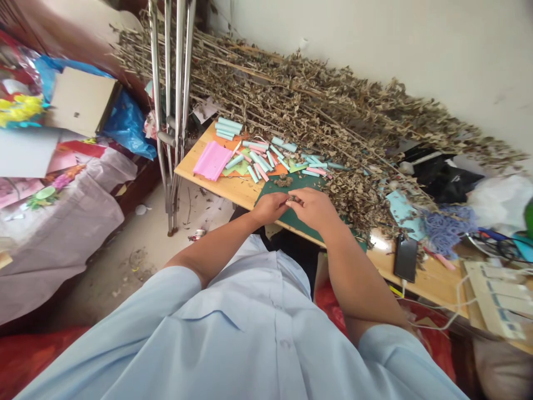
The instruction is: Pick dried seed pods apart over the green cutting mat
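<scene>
Pale wooden board (216, 186) runs along the wall, and the person in the light blue shirt (250, 311) leans over it with both hands on a dark green cutting mat (275, 191). The right hand (312, 208) is drawn narrow, its fingertips closed on a small pinch of dried leaf (293, 198), though the pinch is too small to make out clearly. The left hand (270, 208) curves in just beside it, nearly closed, but I can't tell whether it grips anything or only steadies the pinch.

The mat seems to be there to give the work a firm, separate surface, with a little heap of crumbled leaf (283, 180) lying near its far edge. A great pile of dried leafy branches (300, 94) fills the far side of the board, within easy reach. To the left, pale blue paper rolls (229, 126) and a stack of pink paper (212, 160) sit on an orange sheet (235, 143), apparently kept apart from the loose leaf. A black phone (405, 257) lies to the right, and aluminium crutches (175, 111) stand at the board's left end.
</scene>
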Available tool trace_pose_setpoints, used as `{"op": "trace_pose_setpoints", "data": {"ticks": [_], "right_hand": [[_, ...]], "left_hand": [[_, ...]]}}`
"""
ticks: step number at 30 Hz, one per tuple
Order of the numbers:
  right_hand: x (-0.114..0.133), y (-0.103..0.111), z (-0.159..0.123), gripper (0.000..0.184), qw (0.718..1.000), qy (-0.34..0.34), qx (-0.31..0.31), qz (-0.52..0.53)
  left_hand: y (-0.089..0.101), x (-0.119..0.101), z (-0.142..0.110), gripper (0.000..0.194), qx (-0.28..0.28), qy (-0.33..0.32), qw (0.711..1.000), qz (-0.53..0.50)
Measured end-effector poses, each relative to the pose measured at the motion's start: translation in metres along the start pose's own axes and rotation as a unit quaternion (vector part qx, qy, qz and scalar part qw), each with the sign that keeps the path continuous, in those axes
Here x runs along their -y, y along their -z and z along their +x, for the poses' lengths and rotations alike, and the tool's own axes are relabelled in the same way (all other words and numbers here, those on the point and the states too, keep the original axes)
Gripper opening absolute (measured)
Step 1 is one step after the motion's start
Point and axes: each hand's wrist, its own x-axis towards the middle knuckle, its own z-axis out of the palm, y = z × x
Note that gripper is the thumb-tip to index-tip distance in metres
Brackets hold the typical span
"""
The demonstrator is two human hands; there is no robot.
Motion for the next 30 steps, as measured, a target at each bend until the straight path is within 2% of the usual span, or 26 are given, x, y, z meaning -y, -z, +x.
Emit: {"op": "trace_pose_setpoints", "data": {"ticks": [3,10,15,20,24,30], "right_hand": [[0.001,0.0,0.0,0.012,1.0,0.012,-0.003,-0.004],[-0.004,-0.007,0.005,0.015,0.999,0.029,0.004,0.013],[-0.008,-0.004,0.003,0.012,0.998,0.0,-0.004,0.066],[-0.011,-0.002,-0.005,0.021,0.993,-0.04,-0.049,0.103],[-0.005,-0.007,-0.006,0.011,0.995,-0.029,-0.055,0.074],[0.001,-0.011,-0.002,0.014,0.999,0.004,-0.035,0.022]], "left_hand": [[0.001,-0.002,0.0,0.024,-0.005,-0.002,1.0,-0.003],[0.003,-0.003,0.0,0.026,0.0,0.003,1.0,0.004],[0.003,-0.004,0.0,0.028,-0.007,0.006,1.0,-0.005],[0.003,-0.005,0.0,0.028,-0.003,0.005,1.0,-0.025],[0.003,-0.003,0.001,0.026,-0.004,-0.002,1.0,-0.02],[0.001,-0.001,0.001,0.027,-0.005,-0.006,1.0,0.013]]}}
